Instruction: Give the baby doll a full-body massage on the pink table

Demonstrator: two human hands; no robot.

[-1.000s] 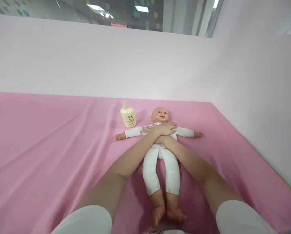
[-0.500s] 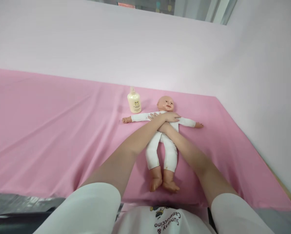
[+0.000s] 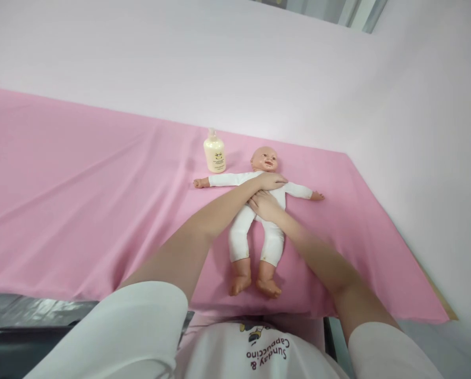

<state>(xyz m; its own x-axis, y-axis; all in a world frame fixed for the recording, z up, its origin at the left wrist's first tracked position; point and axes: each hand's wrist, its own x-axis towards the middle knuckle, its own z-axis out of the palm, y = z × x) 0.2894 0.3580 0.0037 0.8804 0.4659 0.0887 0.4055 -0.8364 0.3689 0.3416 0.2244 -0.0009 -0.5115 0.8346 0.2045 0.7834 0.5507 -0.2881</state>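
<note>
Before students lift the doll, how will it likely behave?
The doll may flop at its cloth-covered white limbs. Its glossy head looks firmer, perhaps slippery. Lying flat, arms spread, it seems unlikely to roll.

The head camera looks ahead and down, over the close shirt (image 3: 215,350) at six o'clock, toward the doll (image 3: 279,196).

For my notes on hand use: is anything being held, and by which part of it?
Nothing appears gripped: the left hand lies across the upper chest of the doll, and the right hand rests on its lower torso.
</note>
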